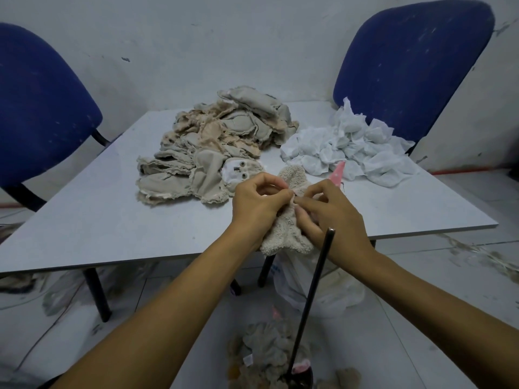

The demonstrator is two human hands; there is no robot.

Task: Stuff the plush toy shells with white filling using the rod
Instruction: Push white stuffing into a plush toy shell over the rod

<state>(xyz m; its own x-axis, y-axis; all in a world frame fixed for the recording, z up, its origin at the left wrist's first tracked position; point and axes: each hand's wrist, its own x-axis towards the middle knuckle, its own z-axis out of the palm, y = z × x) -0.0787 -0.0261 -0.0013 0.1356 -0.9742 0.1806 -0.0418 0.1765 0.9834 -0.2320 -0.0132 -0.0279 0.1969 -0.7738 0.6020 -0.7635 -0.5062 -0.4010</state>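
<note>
A beige fleecy plush toy (286, 234) hangs over the near edge of the grey table (112, 220). My left hand (257, 204) and my right hand (328, 211) both pinch its fabric at the middle, fingertips close together. A pink ear (337, 172) sticks up behind my right hand. The black rod (311, 299) leans upright below my right wrist, held by neither hand. A heap of flat beige shells (216, 144) lies at the table's centre. White filling packets (351, 147) are piled at the back right.
Two blue chairs (412, 66) (36, 108) stand beside the table against a white wall. Stuffed plush toys (266, 357) lie low in front of me around the rod's base. A clear plastic bag (317, 287) hangs under the table edge.
</note>
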